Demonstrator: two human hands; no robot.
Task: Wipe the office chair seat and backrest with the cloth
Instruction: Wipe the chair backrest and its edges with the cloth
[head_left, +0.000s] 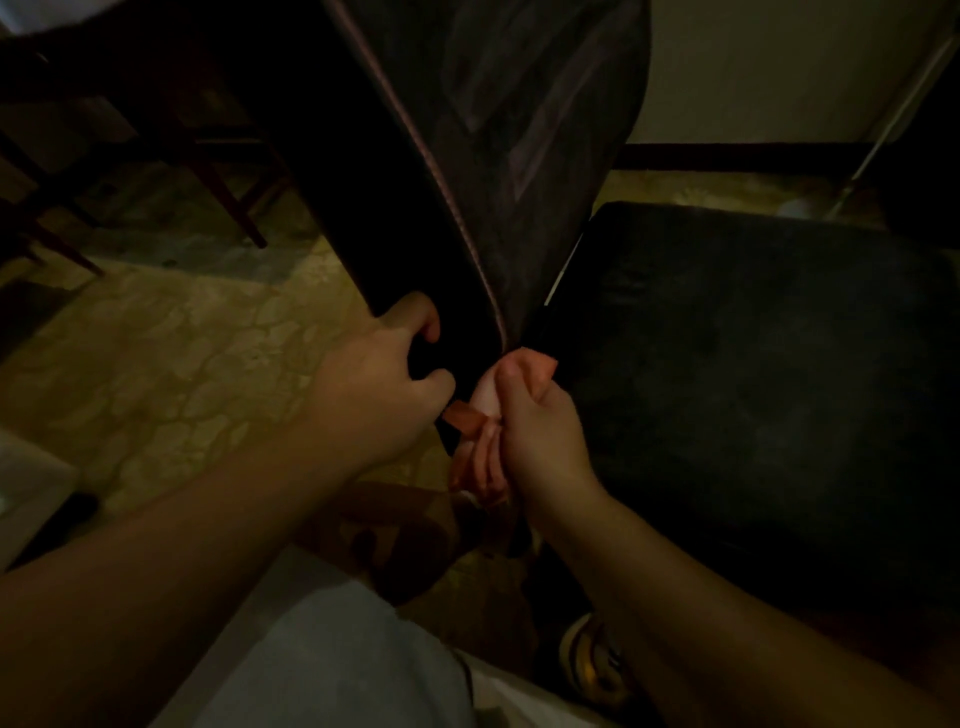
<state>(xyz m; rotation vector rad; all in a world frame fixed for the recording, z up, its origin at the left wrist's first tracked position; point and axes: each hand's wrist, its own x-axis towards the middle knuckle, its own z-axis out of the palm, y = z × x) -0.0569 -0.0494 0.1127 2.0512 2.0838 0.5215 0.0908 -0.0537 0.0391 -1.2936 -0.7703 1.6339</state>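
Cloth (480, 441): orange-pink, bunched, gripped in right hand (540, 431) fist; upper end pokes out above the thumb, loose folds hang below the fist. Upper end is pressed at the bottom corner of the backrest (441, 171), right at the gap where backrest meets seat (753, 374).

Right hand: fingers curled tight around cloth, thumb on top. Left hand (382, 384): just beside the right, nearly touching, fingers hooked around the lower edge of the backrest's dark side panel, clamped on it. Cloth sits between the two hands.

Backrest: dark, slanting up and away from the hands, pale piping seam running along its edge down to the corner above the cloth. Seat: black, padded, to the right of the right hand, faint dusty sheen on top.

Left of the left hand: patterned yellowish floor (171, 364). Further up-left, dark wooden chair legs (234, 208), well apart from the hands. Above the seat: pale wall (779, 67) with a dark baseboard strip. Below the hands: person's light clothing (332, 654) and something dim near the chair base, too dark to identify. Lighting poor overall.
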